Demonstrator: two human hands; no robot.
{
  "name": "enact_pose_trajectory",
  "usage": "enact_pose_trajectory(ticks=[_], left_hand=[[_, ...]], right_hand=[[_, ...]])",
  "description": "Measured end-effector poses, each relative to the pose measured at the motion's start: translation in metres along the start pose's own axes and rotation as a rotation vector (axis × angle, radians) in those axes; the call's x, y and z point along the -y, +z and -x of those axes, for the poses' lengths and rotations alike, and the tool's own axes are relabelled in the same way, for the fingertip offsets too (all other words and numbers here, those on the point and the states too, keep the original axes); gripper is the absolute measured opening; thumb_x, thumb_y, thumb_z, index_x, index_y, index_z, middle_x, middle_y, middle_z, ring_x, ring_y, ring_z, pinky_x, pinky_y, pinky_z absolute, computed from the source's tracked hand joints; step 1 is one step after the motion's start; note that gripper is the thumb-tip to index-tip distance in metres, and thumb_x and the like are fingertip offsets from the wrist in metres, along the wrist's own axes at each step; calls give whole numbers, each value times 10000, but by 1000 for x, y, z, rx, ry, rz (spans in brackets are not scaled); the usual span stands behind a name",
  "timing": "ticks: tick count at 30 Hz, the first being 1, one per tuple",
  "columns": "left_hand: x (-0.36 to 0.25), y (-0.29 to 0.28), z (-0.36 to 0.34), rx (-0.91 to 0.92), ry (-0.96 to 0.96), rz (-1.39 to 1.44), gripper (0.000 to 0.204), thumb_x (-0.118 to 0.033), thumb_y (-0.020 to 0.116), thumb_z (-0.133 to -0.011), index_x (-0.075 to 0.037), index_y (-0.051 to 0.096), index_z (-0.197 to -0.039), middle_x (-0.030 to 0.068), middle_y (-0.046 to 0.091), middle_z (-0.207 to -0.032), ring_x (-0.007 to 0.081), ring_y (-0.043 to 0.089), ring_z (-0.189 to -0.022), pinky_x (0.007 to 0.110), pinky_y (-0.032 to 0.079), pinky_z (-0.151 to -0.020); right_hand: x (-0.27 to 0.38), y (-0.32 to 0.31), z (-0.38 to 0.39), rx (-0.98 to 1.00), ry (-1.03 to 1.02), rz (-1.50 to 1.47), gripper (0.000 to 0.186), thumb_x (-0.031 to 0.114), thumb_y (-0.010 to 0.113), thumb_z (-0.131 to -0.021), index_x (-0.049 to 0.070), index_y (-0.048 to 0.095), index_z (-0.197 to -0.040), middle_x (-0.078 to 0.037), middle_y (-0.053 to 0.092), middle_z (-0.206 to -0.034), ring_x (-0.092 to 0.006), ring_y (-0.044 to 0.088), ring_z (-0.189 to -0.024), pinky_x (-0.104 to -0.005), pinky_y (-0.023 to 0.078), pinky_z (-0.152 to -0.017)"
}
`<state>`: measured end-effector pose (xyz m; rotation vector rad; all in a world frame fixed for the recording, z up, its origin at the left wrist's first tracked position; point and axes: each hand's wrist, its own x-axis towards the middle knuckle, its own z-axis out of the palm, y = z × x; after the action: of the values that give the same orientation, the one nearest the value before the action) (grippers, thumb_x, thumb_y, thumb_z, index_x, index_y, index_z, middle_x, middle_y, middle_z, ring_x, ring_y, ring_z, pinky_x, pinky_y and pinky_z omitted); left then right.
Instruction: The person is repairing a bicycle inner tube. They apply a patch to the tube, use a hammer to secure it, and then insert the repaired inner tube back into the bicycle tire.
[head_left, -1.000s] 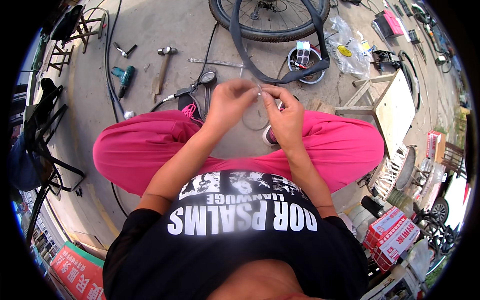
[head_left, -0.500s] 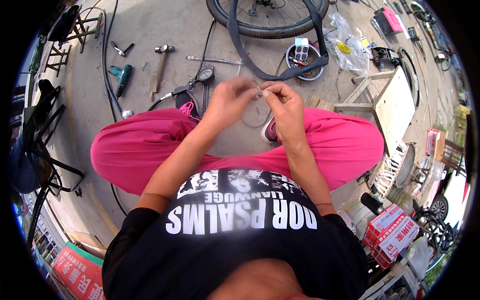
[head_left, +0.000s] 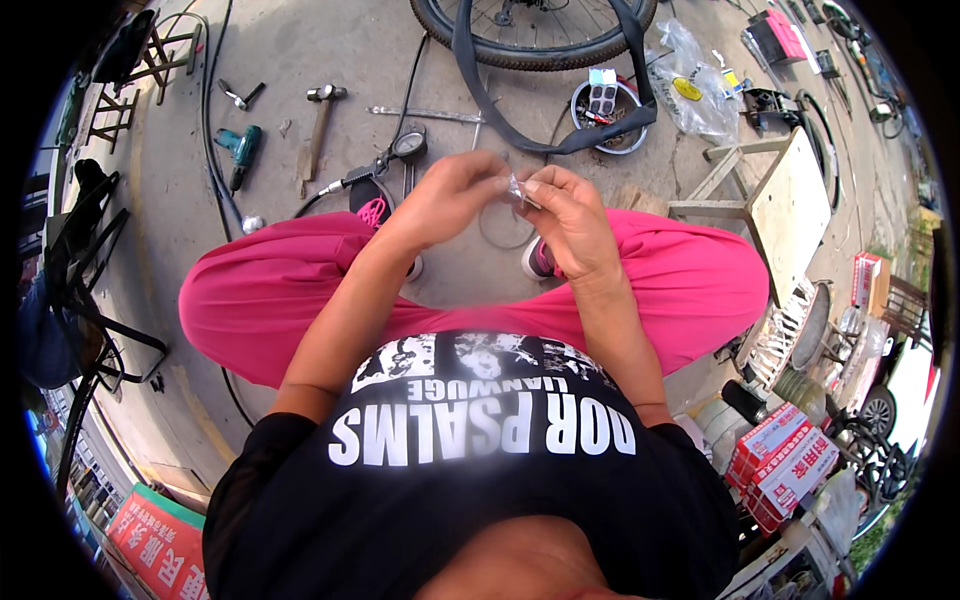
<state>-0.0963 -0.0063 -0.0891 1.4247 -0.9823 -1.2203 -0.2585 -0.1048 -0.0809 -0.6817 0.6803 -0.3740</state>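
My left hand (head_left: 458, 195) and my right hand (head_left: 568, 215) meet above my crossed legs, both pinching a small shiny, clear crinkled piece (head_left: 516, 188), perhaps plastic; what it contains is too small to tell. A thin loop of wire or cable (head_left: 507, 246) shows beneath it, between my shoes. Just ahead on the ground lie a pressure gauge (head_left: 410, 146) with a hose, a metal bar (head_left: 423, 114) and a black inner tube (head_left: 480, 90).
A bicycle wheel (head_left: 532, 62) is at the top, beside a bowl of small parts (head_left: 630, 140) and a plastic bag (head_left: 700, 100). A hammer (head_left: 320, 135) and drill (head_left: 240, 150) lie left. A wooden stool (head_left: 790, 205) stands right; folding chairs (head_left: 90, 270) are far left.
My fingers have shifted on the small piece; my right hand has turned slightly and more of the shiny, crinkled material shows between the fingertips. The surroundings are essentially unchanged.
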Motion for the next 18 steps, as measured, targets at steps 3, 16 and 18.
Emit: enact_pose_trajectory(ticks=[3, 16, 18], left_hand=[[-4, -2, 0, 33, -4, 28, 143, -133, 562, -948, 6, 591, -932, -17, 574, -847, 56, 481, -787, 224, 407, -703], [-15, 1, -1, 18, -10, 234, 149, -164, 592, -935, -23, 595, -887, -21, 552, -811, 72, 482, -780, 230, 399, -722], [-18, 3, -2, -12, -31, 224, 167, -178, 590, -940, -24, 596, -876, -19, 555, -808, 76, 482, -778, 237, 400, -729]], right_hand=[[2, -2, 0, 2, 55, -59, 33, 23, 593, -890, 7, 602, -918, -91, 643, -984, -165, 601, -900, -329, 489, -821], [11, -7, 1, 59, 68, -275, 73, 5, 580, -890, 16, 607, -957, -89, 647, -1007, -190, 596, -954, -367, 480, -859], [10, -9, 0, 55, 21, -208, 66, 15, 588, -893, 19, 605, -957, -87, 645, -1008, -185, 594, -957, -360, 476, -866]])
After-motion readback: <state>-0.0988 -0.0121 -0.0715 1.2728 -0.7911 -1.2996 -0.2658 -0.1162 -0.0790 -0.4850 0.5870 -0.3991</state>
